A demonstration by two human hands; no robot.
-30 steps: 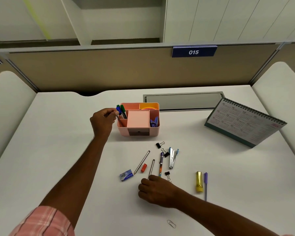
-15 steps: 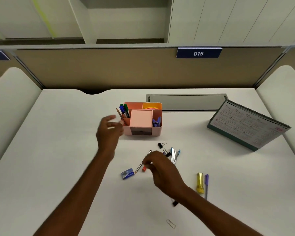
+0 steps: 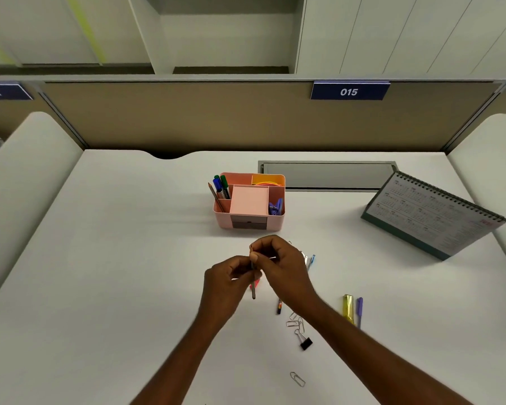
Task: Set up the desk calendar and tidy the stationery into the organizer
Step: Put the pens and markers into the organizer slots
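Observation:
A pink organizer [image 3: 277,222] stands mid-desk with markers and a pencil in its left slot. The desk calendar [image 3: 433,217] stands open at the right. My hands meet in front of the organizer. My right hand [image 3: 284,270] pinches the top of a thin grey pencil [image 3: 253,290], which hangs upright. My left hand [image 3: 227,280] has its fingers curled round the pencil's middle. A red eraser [image 3: 256,284] peeks out behind the pencil. Partly hidden by my right hand are a dark pen [image 3: 279,308] and a metal stapler [image 3: 306,260].
A yellow highlighter [image 3: 348,308] and a purple pen [image 3: 359,311] lie at the right. Loose paper clips [image 3: 295,323], a black binder clip [image 3: 305,343] and one more paper clip [image 3: 297,379] lie near my right forearm. A cable hatch [image 3: 327,175] sits behind the organizer.
My left hand left the organizer and came back to the middle. My right hand picked up the grey pencil from the desk and brought it to my left hand.

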